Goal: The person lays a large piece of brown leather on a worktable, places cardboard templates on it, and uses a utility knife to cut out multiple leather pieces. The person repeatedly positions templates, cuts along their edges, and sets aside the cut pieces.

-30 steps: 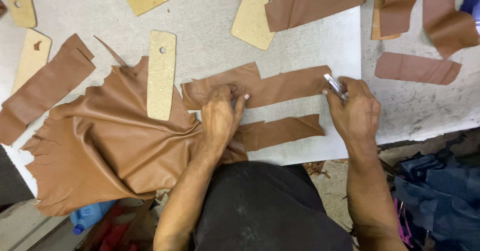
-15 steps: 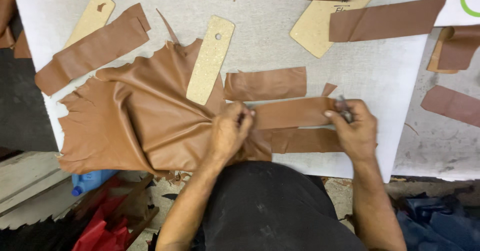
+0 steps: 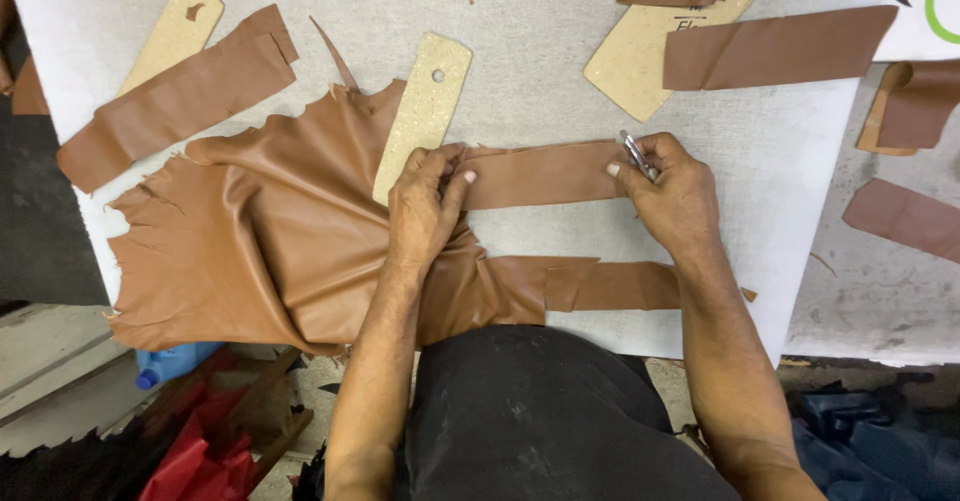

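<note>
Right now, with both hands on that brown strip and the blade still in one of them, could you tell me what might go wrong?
The right hand pinches the leather strip while also holding a small metal knife; the blade could nick a finger or scar the strip. The left hand grips the other end over the large hide, so a tug might drag the hide and shift the cardboard template lying on its edge.
</note>
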